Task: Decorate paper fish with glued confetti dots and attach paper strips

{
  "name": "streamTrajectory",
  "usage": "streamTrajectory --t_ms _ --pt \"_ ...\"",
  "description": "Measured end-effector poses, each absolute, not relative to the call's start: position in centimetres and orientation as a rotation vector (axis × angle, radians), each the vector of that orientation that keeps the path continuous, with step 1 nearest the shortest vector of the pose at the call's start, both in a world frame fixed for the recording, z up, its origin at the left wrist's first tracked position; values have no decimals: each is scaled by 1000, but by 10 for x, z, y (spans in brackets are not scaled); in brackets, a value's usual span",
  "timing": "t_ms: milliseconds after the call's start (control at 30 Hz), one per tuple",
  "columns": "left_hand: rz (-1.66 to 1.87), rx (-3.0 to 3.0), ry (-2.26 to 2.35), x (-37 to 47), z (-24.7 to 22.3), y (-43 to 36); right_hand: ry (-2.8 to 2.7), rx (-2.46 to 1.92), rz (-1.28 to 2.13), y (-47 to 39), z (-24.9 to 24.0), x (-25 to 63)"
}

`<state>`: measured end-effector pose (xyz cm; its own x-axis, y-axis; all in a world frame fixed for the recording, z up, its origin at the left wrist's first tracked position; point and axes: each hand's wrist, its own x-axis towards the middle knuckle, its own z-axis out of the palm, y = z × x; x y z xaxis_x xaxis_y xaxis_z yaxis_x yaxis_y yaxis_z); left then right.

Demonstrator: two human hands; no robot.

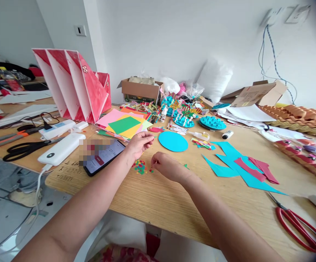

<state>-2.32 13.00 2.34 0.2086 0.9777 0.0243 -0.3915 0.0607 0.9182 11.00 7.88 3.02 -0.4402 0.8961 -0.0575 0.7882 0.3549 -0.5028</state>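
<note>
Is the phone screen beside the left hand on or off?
On. The phone lies flat on the table beside the left hand, and its screen is lit, showing digits and a red button.

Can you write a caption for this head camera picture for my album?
Two hands, left hand and right hand, over tiny paper bits beside a blue paper circle on a craft-strewn wooden table.

Both forearms are bare, no sleeves, rings or watch visible on left hand (pixel 141 142) or right hand (pixel 168 167).
</note>
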Motion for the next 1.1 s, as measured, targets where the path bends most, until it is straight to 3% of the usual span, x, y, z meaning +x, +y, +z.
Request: streamTrajectory --t_ms 233,633,1100 --pt "1152 990 767 -18 20 126 -2342 -1439 716 87 21 104" --pt "935 880 776 -5 10 116 -1795 -1488 338 80 31 146" --pt "894 803 686 -4 5 115 -1900 -1414 163 77 14 148"
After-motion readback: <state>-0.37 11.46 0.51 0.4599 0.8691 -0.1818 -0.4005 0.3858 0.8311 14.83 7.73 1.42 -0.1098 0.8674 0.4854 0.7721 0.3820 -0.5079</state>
